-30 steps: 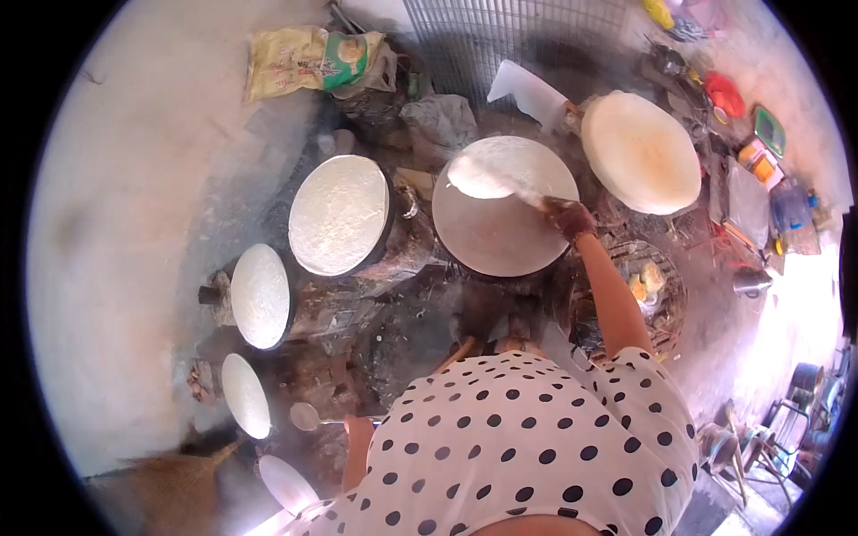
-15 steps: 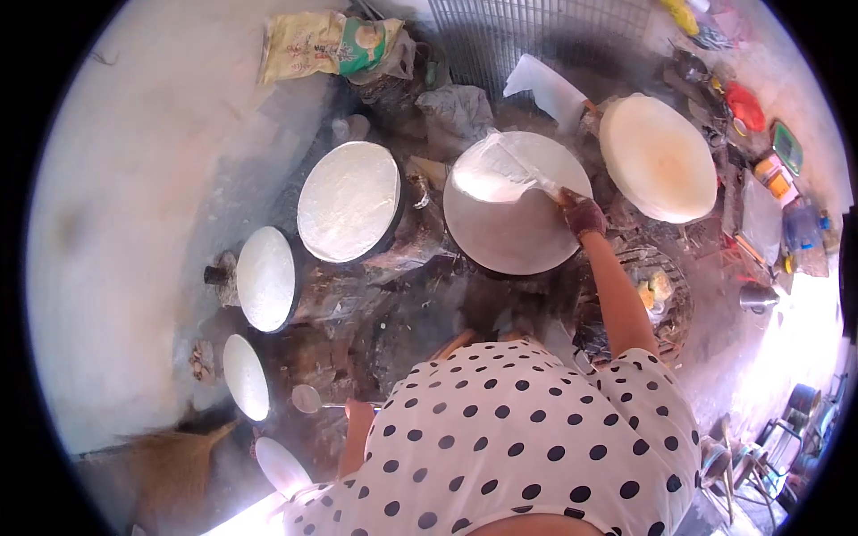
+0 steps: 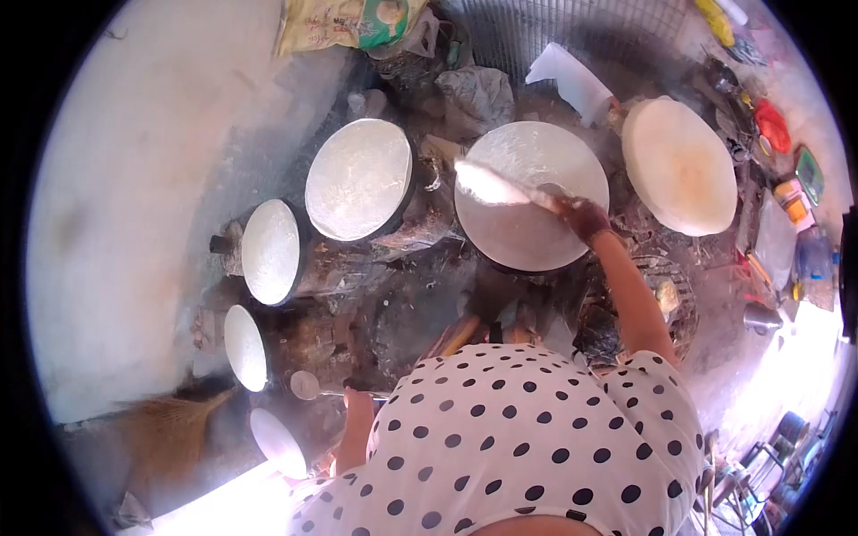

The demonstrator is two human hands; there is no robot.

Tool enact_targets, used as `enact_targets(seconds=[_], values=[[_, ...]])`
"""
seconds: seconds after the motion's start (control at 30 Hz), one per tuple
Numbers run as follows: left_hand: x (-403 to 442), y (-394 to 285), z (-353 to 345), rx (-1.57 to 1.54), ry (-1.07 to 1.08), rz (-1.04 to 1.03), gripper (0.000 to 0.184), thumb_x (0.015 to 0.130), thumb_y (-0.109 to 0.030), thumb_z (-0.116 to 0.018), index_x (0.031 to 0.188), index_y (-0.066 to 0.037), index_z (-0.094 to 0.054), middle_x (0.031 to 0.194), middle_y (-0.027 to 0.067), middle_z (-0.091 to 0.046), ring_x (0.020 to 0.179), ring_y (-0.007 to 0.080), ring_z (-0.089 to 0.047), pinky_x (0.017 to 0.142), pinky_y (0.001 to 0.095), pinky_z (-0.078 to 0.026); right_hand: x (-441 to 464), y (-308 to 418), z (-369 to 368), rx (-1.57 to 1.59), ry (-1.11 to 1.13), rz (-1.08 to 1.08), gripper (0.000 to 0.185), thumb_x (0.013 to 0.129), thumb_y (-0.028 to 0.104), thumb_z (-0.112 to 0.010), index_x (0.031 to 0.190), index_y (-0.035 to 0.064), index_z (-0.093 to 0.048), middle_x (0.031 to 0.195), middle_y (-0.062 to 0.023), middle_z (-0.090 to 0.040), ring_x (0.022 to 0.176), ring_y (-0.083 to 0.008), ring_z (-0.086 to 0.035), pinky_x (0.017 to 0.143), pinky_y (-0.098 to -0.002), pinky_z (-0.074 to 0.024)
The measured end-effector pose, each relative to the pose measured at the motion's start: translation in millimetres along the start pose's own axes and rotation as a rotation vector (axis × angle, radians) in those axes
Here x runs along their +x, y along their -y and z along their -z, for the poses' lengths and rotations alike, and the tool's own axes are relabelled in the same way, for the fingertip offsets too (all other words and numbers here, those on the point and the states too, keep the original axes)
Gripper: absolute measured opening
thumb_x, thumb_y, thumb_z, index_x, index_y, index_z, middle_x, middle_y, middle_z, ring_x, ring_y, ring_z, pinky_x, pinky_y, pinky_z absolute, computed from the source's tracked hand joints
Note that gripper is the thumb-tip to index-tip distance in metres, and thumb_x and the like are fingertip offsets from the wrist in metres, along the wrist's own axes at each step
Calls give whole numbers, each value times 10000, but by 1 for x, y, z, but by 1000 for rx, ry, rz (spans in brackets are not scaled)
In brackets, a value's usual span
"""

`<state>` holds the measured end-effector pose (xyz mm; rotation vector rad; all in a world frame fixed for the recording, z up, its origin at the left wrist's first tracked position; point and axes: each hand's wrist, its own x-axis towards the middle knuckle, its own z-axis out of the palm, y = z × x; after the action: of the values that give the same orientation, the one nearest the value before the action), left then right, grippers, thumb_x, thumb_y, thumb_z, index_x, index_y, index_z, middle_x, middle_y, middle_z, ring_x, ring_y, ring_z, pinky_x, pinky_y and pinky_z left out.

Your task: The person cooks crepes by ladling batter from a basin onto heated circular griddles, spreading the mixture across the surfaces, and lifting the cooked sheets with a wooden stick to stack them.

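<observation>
My right hand (image 3: 585, 219), in a dark glove, is closed on the handle of a white-coated flat spreader (image 3: 492, 186). The spreader is tilted over a large round griddle (image 3: 536, 241), whose far part bears a thin whitish layer. Low on the left, my left hand (image 3: 358, 399) is closed round the handle of a ladle (image 3: 305, 385), held beside my body. Left of the griddle, a round pan (image 3: 358, 180) is covered with a white layer. A thick stack of round flatbreads (image 3: 679, 166) lies to the right of the griddle.
More round white-covered pans (image 3: 271, 252) curve down the left side, near the wall (image 3: 134, 196). A straw broom (image 3: 170, 429) lies at lower left. A printed sack (image 3: 344, 22) stands at the back. Right of my forearm is a round rack (image 3: 684, 308); stools stand at lower right.
The spreader has turned from a flatter pose to a steeper tilt over the griddle. My view has shifted, so the pans sit higher and the griddle further right. The ladle remains in my left hand.
</observation>
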<state>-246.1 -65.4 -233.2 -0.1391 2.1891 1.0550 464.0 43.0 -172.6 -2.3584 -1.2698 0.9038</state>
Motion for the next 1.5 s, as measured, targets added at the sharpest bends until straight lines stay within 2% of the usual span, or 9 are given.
enact_targets(seconds=[0.1, 0.3, 0.5, 0.67, 0.9, 1.0, 1.1, 1.33, 1.5], values=[[-7, 7, 7, -21, -10, 17, 351, 893, -304, -550, 1095, -20, -586, 1088, 111, -619, 971, 287, -575, 883, 426, -441, 38, -91, -23, -260, 142, 631, 599, 840, 597, -455, 1296, 213, -516, 1299, -89, -532, 1114, -299, -569, 954, -406, -440], [-17, 24, 40, -18, -61, 26, 355, 892, -307, -552, 1095, -17, -583, 1095, 112, -618, 976, 291, -573, 887, 427, -440, 79, -85, -44, -128, -187, 225, 446, 861, 456, -503, 1153, 140, -620, 1080, -164, -633, 1001, -333, -609, 853, -413, -481], [-31, 42, 70, -30, -115, 57, 360, 891, -310, -554, 1095, -14, -579, 1101, 113, -616, 981, 295, -571, 892, 428, -439, 31, -83, 23, 106, 232, 657, 406, 766, 375, -651, 1119, 175, -654, 1178, -145, -599, 1038, -287, -601, 909, -377, -472], [-25, 38, 89, -7, -145, 50, 364, 890, -312, -556, 1095, -12, -576, 1107, 114, -615, 985, 299, -570, 895, 429, -438, 45, -49, 3, -542, 91, 245, 490, 784, 446, -622, 1201, 192, -590, 1115, -110, -632, 1027, -281, -597, 909, -396, -460], [7, 25, 73, 6, -113, 83, 370, 889, -316, -559, 1096, -9, -572, 1114, 115, -613, 991, 304, -567, 900, 431, -437, -46, -115, 19, -241, 44, 483, 426, 814, 328, -617, 1228, 240, -571, 1095, -140, -635, 895, -293, -642, 799, -401, -507], [39, 19, 58, 5, -90, 109, 373, 888, -317, -561, 1096, -7, -571, 1117, 115, -612, 993, 306, -567, 902, 431, -437, -56, -118, -37, 623, -338, 549, 466, 783, 335, -658, 1219, 192, -577, 1046, -156, -649, 867, -299, -649, 759, -408, -517], [100, 35, 51, -179, 185, 114, 342, 879, -322, -575, 1076, -42, -589, 1107, 101, -616, 992, 316, -569, 906, 454, -442, -90, -3, -125, -114, -368, 78, 394, 865, 296, -539, 1189, 74, -570, 999, -140, -666, 805, -316, -655, 740, -435, -524], [173, 39, 77, -159, 321, 42, 231, 840, -257, -584, 993, -88, -625, 966, 65, -641, 857, 237, -599, 780, 395, -485, -73, 84, -314, -473, -597, 225, 260, 958, 187, -392, 1072, 88, -605, 799, -69, -675, 657, -259, -640, 600, -394, -515], [143, 10, 126, 66, 141, -201, 207, 863, -188, -513, 1006, -109, -640, 983, 42, -630, 866, 166, -586, 778, 325, -480, -119, 88, -267, 1387, -455, -205, 266, 951, 160, -390, 1064, 22, -588, 861, -43, -664, 652, -179, -626, 613, -291, -519]])
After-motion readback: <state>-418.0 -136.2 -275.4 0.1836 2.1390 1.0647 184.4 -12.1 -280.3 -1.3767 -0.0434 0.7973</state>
